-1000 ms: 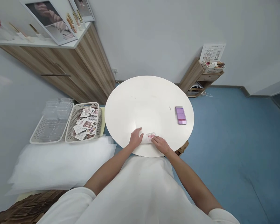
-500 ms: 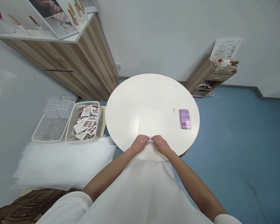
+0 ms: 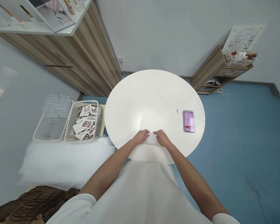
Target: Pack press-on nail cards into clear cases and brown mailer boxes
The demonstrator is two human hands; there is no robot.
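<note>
My left hand [image 3: 141, 137] and my right hand [image 3: 162, 137] are at the near side of the round white table [image 3: 121, 102]. Between them lies a thin white sheet [image 3: 151, 139], with a narrow folded strip along its near edge. My fingers pinch this strip, one hand at either end. White sheet and white tabletop blend, so I cannot make out the sheet's full outline. To the right, a purple packet [image 3: 189, 120], blurred by pixels, lies flat, apart from my right hand.
At left stand a basket of printed nail cards [image 3: 100, 123] and a basket of clear plastic boxes [image 3: 38, 132]. A pile of white translucent sheets [image 3: 67, 161] lies before them. Cabinets [image 3: 91, 53] and a small shelf [image 3: 207, 67] stand beyond the table.
My hands have moved apart along the strip, and more of it shows between them. The camera view has shifted slightly. The packet still lies on the table's right side.
</note>
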